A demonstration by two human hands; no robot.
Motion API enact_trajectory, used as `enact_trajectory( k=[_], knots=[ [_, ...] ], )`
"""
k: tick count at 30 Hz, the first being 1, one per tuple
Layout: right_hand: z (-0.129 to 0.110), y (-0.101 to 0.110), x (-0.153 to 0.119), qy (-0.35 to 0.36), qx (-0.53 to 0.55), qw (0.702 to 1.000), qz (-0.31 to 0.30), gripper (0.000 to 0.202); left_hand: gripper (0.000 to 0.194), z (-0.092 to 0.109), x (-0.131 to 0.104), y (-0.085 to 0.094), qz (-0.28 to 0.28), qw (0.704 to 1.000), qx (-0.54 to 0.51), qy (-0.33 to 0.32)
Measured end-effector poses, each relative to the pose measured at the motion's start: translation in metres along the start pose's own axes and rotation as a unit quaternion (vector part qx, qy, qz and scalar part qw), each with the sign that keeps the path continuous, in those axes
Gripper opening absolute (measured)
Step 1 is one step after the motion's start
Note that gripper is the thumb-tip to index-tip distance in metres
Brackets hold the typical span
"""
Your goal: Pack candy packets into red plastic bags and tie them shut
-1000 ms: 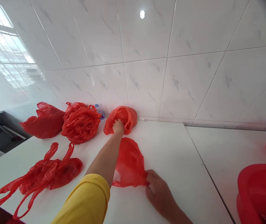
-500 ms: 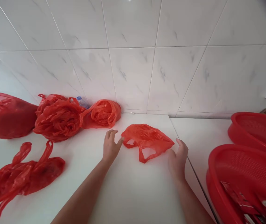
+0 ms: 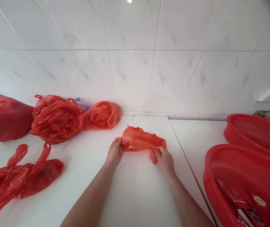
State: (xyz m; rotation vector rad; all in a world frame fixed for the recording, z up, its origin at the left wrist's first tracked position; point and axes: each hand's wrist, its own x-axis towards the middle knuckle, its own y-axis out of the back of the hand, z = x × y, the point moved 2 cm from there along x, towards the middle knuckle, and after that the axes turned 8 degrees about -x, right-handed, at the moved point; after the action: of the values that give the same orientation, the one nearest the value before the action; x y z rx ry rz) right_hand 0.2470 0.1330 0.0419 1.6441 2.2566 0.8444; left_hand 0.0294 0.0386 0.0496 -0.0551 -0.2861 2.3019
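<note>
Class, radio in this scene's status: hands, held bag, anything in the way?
Left hand pinching left end of red bag; right hand gripping near its right end. Bag crumpled, spread between them. Nothing seen blocking; red baskets off right.

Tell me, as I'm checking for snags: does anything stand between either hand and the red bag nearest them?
Nothing visible does: the left hand holds the red bag at its left end, the right hand near its right. The bundled bag by the wall and the nearer basket lie apart, to either side.
</note>
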Motion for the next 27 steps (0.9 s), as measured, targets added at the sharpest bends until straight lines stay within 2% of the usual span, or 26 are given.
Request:
enact_trajectory(
  k=[2, 5, 9, 11, 14, 16, 17, 19, 21, 22, 24, 26, 27],
  knots=[
    [0.005, 0.013, 0.006, -0.069, 0.149, 0.986, -0.002, 0.015, 0.031, 0.003, 0.0, 0.005, 0.013, 1.0, -0.024, 0.003],
    [0.006, 0.028, 0.012, -0.115, 0.334, 0.936, -0.01, 0.007, 0.03, 0.013, 0.001, 0.009, 0.012, 0.999, -0.027, 0.019],
    [0.007, 0.04, 0.019, -0.139, 0.46, 0.874, -0.076, 0.011, 0.023, 0.036, -0.005, 0.011, -0.038, 0.997, 0.023, 0.063],
    [0.01, 0.043, 0.021, -0.143, 0.485, 0.856, -0.112, 0.014, 0.02, 0.049, -0.012, 0.014, -0.095, 0.987, 0.093, 0.093],
    [0.017, 0.047, 0.022, -0.151, 0.503, 0.841, -0.127, 0.014, 0.021, 0.064, -0.024, 0.02, -0.235, 0.944, 0.18, 0.143],
    [0.019, 0.048, 0.023, -0.151, 0.503, 0.841, -0.131, 0.015, 0.029, 0.069, -0.031, 0.023, -0.325, 0.915, 0.169, 0.171],
    [0.019, 0.048, 0.024, -0.148, 0.499, 0.844, -0.13, 0.016, 0.035, 0.07, -0.033, 0.024, -0.346, 0.909, 0.146, 0.178],
    [0.016, 0.048, 0.025, -0.131, 0.49, 0.854, -0.114, 0.018, 0.039, 0.068, -0.034, 0.023, -0.325, 0.926, 0.077, 0.177],
    [0.011, 0.048, 0.025, -0.122, 0.485, 0.864, -0.057, 0.023, 0.037, 0.062, -0.031, 0.021, -0.236, 0.958, 0.002, 0.163],
    [0.008, 0.049, 0.023, -0.124, 0.469, 0.874, -0.009, 0.029, 0.036, 0.057, -0.03, 0.019, -0.187, 0.969, -0.029, 0.159],
    [0.0, 0.053, 0.015, -0.109, 0.379, 0.913, 0.109, 0.039, 0.035, 0.048, -0.027, 0.013, -0.108, 0.98, -0.075, 0.152],
    [-0.014, 0.058, 0.001, -0.032, 0.218, 0.947, 0.232, 0.044, 0.035, 0.04, -0.027, 0.008, -0.07, 0.981, -0.1, 0.149],
    [-0.025, 0.059, -0.007, 0.033, 0.138, 0.95, 0.279, 0.043, 0.035, 0.037, -0.028, 0.005, -0.065, 0.981, -0.105, 0.15]
  ],
)
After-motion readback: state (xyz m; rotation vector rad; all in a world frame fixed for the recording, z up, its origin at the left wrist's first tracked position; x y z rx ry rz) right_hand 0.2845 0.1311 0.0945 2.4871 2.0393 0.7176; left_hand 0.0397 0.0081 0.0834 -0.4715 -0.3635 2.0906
